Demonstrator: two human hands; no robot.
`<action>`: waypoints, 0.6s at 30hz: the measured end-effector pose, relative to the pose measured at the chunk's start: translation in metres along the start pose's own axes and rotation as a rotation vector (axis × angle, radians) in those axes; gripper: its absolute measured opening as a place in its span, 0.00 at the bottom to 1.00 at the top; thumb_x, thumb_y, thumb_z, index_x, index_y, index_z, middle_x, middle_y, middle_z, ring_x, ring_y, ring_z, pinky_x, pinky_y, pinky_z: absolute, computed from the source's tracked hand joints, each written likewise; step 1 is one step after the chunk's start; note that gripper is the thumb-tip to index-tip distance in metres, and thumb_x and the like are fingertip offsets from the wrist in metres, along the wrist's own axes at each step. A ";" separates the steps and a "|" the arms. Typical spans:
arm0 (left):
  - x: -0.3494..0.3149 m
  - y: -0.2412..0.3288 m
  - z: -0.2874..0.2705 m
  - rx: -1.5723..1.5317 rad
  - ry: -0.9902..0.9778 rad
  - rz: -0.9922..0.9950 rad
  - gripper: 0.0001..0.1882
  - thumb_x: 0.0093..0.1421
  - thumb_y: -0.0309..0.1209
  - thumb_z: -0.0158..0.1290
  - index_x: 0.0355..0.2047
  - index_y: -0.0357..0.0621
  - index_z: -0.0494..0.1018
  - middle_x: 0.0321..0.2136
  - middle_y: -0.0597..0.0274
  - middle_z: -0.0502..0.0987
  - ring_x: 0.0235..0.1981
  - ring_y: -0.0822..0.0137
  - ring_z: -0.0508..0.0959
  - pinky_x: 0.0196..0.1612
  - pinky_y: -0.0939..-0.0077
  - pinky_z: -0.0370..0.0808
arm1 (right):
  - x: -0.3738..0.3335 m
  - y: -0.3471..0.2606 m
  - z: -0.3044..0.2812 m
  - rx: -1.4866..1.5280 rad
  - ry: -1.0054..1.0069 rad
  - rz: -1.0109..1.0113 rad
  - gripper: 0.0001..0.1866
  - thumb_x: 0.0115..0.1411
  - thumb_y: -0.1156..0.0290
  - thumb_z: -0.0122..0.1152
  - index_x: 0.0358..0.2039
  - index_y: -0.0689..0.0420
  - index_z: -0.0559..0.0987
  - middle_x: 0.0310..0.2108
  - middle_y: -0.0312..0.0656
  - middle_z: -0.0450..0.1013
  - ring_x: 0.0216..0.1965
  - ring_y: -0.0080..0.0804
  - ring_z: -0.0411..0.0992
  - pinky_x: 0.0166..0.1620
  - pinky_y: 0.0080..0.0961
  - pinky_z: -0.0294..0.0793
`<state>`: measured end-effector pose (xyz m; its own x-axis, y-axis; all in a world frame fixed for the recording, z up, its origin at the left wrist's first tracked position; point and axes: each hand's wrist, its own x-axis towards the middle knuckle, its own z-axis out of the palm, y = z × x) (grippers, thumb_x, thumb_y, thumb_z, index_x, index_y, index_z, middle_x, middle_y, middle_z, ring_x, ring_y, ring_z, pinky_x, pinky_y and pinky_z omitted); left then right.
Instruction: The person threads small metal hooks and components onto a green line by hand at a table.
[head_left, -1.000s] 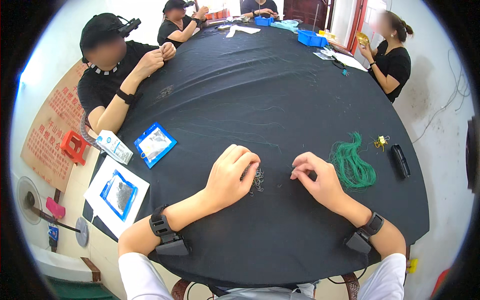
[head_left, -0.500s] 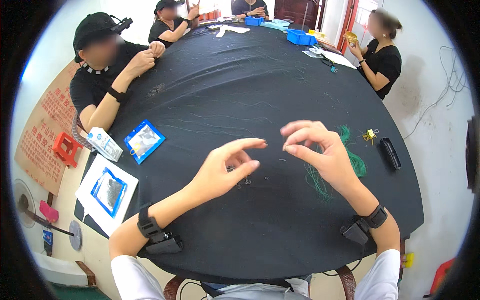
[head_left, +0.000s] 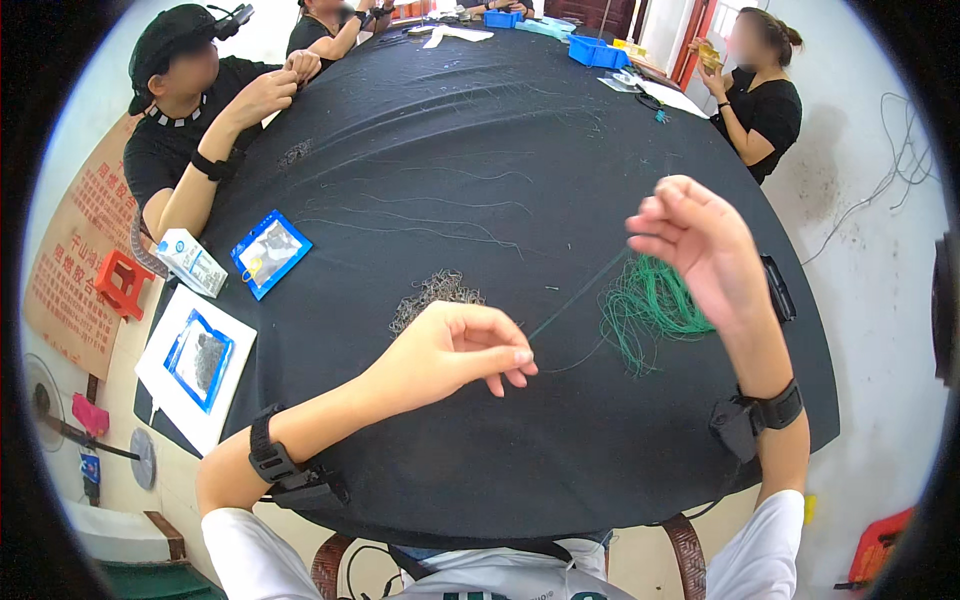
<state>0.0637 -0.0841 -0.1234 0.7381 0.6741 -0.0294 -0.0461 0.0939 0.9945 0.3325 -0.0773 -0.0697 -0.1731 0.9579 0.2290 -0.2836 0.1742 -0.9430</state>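
Note:
My left hand [head_left: 452,348] is closed, with thumb and forefinger pinched on a green thread [head_left: 580,292]. That thread slants up and right across the cloth toward my right hand [head_left: 705,245], whose fingers are curled together near its other visible end. Just below and left of the right hand lies a loose, tangled bundle of green thread [head_left: 655,310], partly covered by the hand and wrist. Beyond my left hand sits a pile of small, dark wire-like metal pieces [head_left: 440,290], too fine to make out singly.
Black cloth covers the table [head_left: 450,450]. To the left lie a blue-edged pouch [head_left: 270,255], a carton [head_left: 192,262] and a white board [head_left: 225,400] bearing another pouch [head_left: 200,360]. A black case [head_left: 778,288] lies right. Several people sit or stand around the table.
My right hand has lifted up and right; my left hand has lowered slightly and its fingers have closed. A green thread now stretches between them. The metal pile shows more fully.

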 end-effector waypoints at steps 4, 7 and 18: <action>-0.012 0.003 0.002 0.161 -0.174 -0.191 0.08 0.59 0.28 0.53 0.34 0.35 0.76 0.29 0.57 0.79 0.31 0.71 0.79 0.32 0.80 0.76 | -0.006 -0.009 -0.021 0.105 0.014 0.086 0.06 0.62 0.70 0.50 0.34 0.59 0.71 0.22 0.32 0.66 0.24 0.19 0.69 0.37 0.23 0.77; -0.019 0.008 0.001 0.284 -0.212 -0.233 0.09 0.59 0.29 0.54 0.36 0.36 0.76 0.29 0.59 0.79 0.29 0.72 0.79 0.29 0.81 0.76 | -0.007 -0.005 -0.021 -0.029 -0.016 0.218 0.05 0.61 0.71 0.50 0.33 0.59 0.71 0.19 0.28 0.62 0.18 0.14 0.61 0.30 0.20 0.74; -0.008 0.013 -0.058 1.049 0.345 0.238 0.06 0.51 0.26 0.56 0.30 0.38 0.75 0.21 0.61 0.75 0.19 0.75 0.71 0.23 0.79 0.67 | -0.009 0.046 0.024 -0.249 -0.210 0.432 0.04 0.58 0.72 0.56 0.32 0.59 0.73 0.19 0.24 0.61 0.17 0.07 0.53 0.18 0.09 0.46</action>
<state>0.0180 -0.0453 -0.1157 0.5529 0.7745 0.3075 0.5476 -0.6158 0.5665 0.2984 -0.0832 -0.1099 -0.4169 0.8924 -0.1726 0.0828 -0.1518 -0.9849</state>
